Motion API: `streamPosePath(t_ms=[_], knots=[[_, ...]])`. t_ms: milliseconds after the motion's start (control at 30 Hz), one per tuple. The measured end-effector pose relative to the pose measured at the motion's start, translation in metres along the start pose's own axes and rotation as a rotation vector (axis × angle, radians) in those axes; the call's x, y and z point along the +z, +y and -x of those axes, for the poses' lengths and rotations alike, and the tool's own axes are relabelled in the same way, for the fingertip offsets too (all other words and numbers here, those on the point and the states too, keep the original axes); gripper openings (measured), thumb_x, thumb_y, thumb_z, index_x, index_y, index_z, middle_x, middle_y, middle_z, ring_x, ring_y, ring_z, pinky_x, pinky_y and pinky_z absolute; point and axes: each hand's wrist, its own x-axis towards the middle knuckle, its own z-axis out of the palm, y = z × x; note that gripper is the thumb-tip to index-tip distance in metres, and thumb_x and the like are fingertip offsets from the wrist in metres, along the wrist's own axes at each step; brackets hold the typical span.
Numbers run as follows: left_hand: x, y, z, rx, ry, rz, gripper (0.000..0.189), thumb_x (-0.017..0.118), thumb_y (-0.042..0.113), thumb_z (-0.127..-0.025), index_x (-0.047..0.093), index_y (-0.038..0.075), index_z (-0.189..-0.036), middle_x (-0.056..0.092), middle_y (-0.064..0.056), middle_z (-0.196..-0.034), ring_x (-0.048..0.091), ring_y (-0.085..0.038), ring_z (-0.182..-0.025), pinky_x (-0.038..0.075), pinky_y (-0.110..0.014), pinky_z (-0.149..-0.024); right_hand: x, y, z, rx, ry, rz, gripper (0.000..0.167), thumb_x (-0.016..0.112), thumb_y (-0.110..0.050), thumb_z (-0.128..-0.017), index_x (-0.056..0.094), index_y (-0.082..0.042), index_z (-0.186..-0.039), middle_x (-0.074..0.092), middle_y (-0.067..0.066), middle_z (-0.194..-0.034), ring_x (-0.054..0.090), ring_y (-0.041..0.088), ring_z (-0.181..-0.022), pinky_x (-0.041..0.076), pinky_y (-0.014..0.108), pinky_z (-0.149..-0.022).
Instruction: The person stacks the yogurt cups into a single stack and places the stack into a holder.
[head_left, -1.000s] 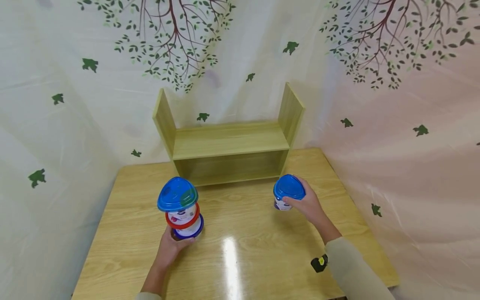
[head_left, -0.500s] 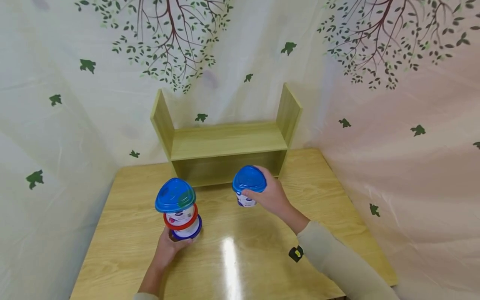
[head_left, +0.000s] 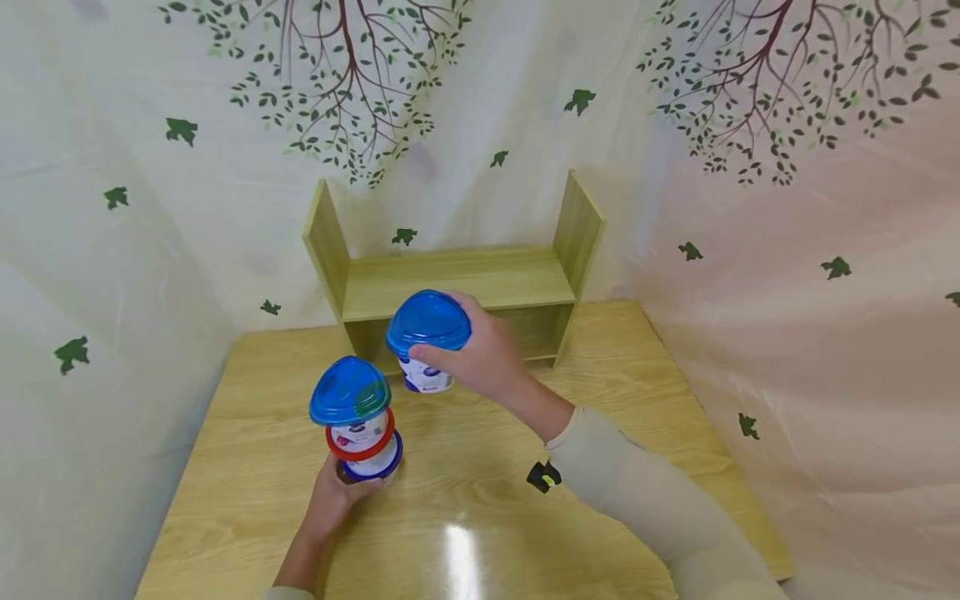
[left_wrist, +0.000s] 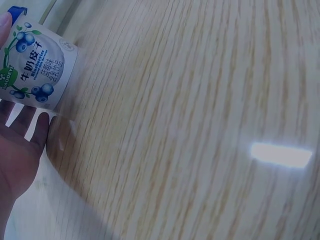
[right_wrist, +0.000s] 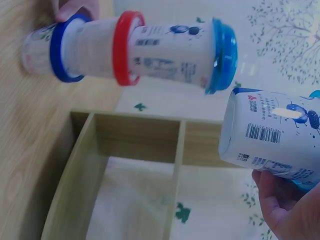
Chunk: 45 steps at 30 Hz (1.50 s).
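Evidently, the left hand (head_left: 333, 496) is gripping a stack (head_left: 362, 432) on the table (head_left: 645, 417), before the left end of the shelf (head_left: 517, 279), its thumb and fingers curling round the bottom tub (right_wrist: 36, 50). Over that grip, a dark blue lid (right_wrist: 58, 50), a middle tub (right_wrist: 95, 47), a red lid (right_wrist: 121, 50), a top tub (right_wrist: 172, 52) and a light blue lid (head_left: 348, 393) are standing one above another. Just right of the stack, raised before the shelf's left half and not touching that column, a loose tub (head_left: 427, 379) is looking roughly upright under its blue cover (head_left: 429, 321). Farthest right, the right hand (head_left: 483, 354) is clasping it, thumb lying at the cover's near edge; the two hands are staying apart. For good handling, the left should probably be bracing firmly without squeezing, since hard pressure might be making the column lean; the right should be holding its tub level, leaving a gap beside the light blue lid so nothing is getting knocked.
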Motion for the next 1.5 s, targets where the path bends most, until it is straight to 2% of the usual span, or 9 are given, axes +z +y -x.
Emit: streamPosePath(t_ms=[300,567,800,1100,1300,1500], knots=[[0.000,-0.001,-0.001,0.004,-0.002,0.003,0.090,0.088,0.014,-0.078,0.033,0.012,-0.150,0.044,-0.014,-0.149,0.037,-0.041,-0.139,0.025,-0.063,-0.116,0.023,-0.038,-0.008,-0.016,-0.055,-0.068,0.085,0.078,-0.054,-0.083,0.040,-0.021,-0.151,0.058,0.007,-0.140,0.061,0.032,-0.119,0.059,0.042,-0.083],[0.000,-0.001,-0.002,0.009,0.006,-0.017,0.091,0.088,0.012,-0.078,0.032,0.009,-0.150,0.043,-0.017,-0.148,0.038,-0.044,-0.138,0.026,-0.065,-0.115,0.045,-0.058,-0.021,-0.010,-0.111,-0.062,0.084,0.078,-0.056,-0.082,0.041,-0.023,-0.150,0.057,0.004,-0.141,0.060,0.029,-0.120,0.059,0.040,-0.083],[-0.001,-0.002,-0.003,-0.014,-0.009,0.015,0.092,0.088,0.013,-0.078,0.031,0.012,-0.151,0.042,-0.014,-0.150,0.036,-0.041,-0.140,0.024,-0.063,-0.116,0.062,-0.063,-0.025,-0.018,-0.151,-0.006,0.086,0.077,-0.059,-0.081,0.040,-0.025,-0.151,0.058,0.003,-0.140,0.061,0.028,-0.118,0.059,0.039,-0.083],[0.000,0.001,-0.002,-0.005,-0.026,0.040,0.094,0.088,0.016,-0.079,0.029,0.016,-0.152,0.041,-0.011,-0.151,0.035,-0.038,-0.142,0.023,-0.061,-0.117,0.072,-0.057,-0.024,-0.022,-0.156,0.065,0.091,0.076,-0.063,-0.080,0.037,-0.025,-0.153,0.057,0.004,-0.142,0.061,0.028,-0.120,0.059,0.038,-0.084],[0.002,-0.001,0.000,0.049,-0.040,0.068,0.099,0.086,0.009,-0.080,0.021,0.018,-0.155,0.036,-0.012,-0.152,0.032,-0.040,-0.141,0.019,-0.065,-0.117,0.074,-0.059,-0.024,-0.021,-0.176,0.116,0.095,0.075,-0.066,-0.079,0.034,-0.025,-0.155,0.056,0.003,-0.143,0.060,0.027,-0.121,0.058,0.040,-0.085],[0.006,0.000,0.001,0.057,-0.019,0.000,0.098,0.088,0.016,-0.080,0.023,0.017,-0.153,0.040,-0.011,-0.150,0.037,-0.039,-0.139,0.024,-0.064,-0.116,0.076,-0.063,-0.023,-0.005,-0.196,0.129,0.098,0.075,-0.065,-0.078,0.032,-0.025,-0.156,0.053,0.002,-0.146,0.058,0.027,-0.125,0.058,0.041,-0.087]])
